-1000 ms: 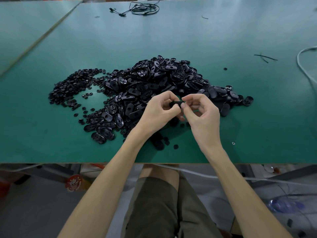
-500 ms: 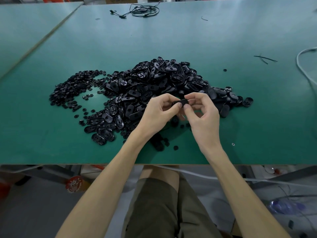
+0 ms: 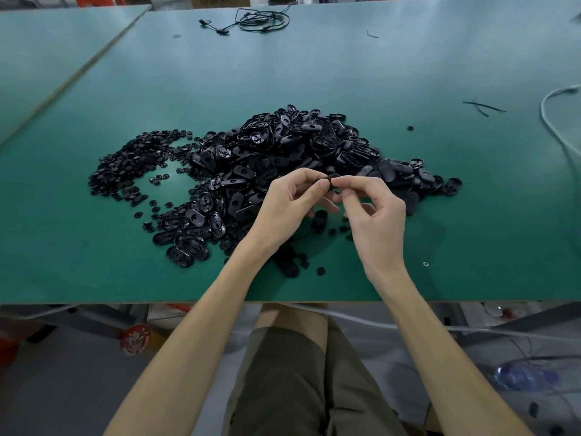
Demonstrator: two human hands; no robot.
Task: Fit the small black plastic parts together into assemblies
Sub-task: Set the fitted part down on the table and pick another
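Head view: a green table bears a heap of oval black shells, with small round pieces sorted just to its left, all within reach. Above the heap's near edge, left hand and right hand both pinch one oval part, probably to seat an insert.

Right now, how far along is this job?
Early, it seems. Done: no finished batch plainly shows. In hand: the left hand and right hand pinch one black part between them. Left: the big heap of oval shells and the spread of small round pieces on the table.
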